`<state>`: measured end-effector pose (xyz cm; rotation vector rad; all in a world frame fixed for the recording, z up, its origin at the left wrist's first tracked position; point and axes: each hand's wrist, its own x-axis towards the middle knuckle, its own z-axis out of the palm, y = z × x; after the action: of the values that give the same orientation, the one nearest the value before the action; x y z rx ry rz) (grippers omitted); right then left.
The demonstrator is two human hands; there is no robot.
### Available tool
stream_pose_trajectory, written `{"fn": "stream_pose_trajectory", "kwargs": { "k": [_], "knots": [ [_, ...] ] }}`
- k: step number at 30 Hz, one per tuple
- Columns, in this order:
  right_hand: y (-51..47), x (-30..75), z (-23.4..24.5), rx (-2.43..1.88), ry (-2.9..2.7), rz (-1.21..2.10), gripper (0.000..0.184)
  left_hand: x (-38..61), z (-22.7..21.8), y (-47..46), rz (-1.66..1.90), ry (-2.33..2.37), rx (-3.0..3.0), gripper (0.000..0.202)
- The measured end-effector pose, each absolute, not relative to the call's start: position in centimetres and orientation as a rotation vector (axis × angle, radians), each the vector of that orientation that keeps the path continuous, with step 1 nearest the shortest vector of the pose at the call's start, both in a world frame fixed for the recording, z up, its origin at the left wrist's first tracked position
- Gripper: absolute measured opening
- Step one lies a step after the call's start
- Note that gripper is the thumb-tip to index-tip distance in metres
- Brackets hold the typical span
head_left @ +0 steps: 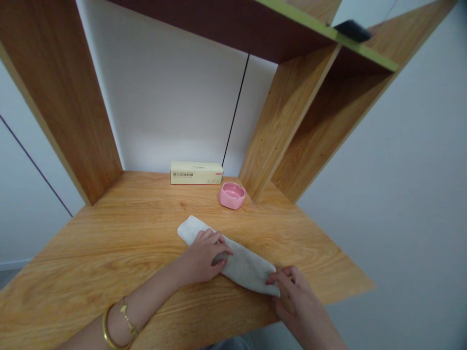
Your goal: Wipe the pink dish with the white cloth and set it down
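A folded pale grey cloth (pixel 241 265) lies slantwise on the wooden desk (pixel 120 243), running from upper left to lower right. My left hand (pixel 204 255) rests on the middle of the cloth, fingers curled and pressing down on it. At the cloth's lower right end my right hand (pixel 292 296) pinches the corner near the desk's front edge. A gold bangle sits on my left wrist (pixel 116 325).
A pink square ashtray (pixel 232 195) stands behind the cloth. A long cream box (pixel 196 173) lies against the white back wall. Wooden shelf panels rise at left (pixel 62 97) and right (pixel 292 126); a dark object (pixel 352 30) sits on the upper shelf.
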<state>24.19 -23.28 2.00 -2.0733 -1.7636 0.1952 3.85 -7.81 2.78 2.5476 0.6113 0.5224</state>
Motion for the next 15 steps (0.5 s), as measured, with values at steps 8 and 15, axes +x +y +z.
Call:
{"fn": "stream_pose_trajectory", "kwargs": {
  "k": [8,15],
  "knots": [
    [-19.4,21.9,7.8,-1.962,-1.736,-0.125,0.022,3.2,2.9,-6.4,0.853,0.779,2.405,0.028],
    [-12.0,14.3,10.7,-1.819,-2.064,-0.148,0.027,1.1,2.0,-2.1,1.399,1.032,1.774,0.034]
  ]
}}
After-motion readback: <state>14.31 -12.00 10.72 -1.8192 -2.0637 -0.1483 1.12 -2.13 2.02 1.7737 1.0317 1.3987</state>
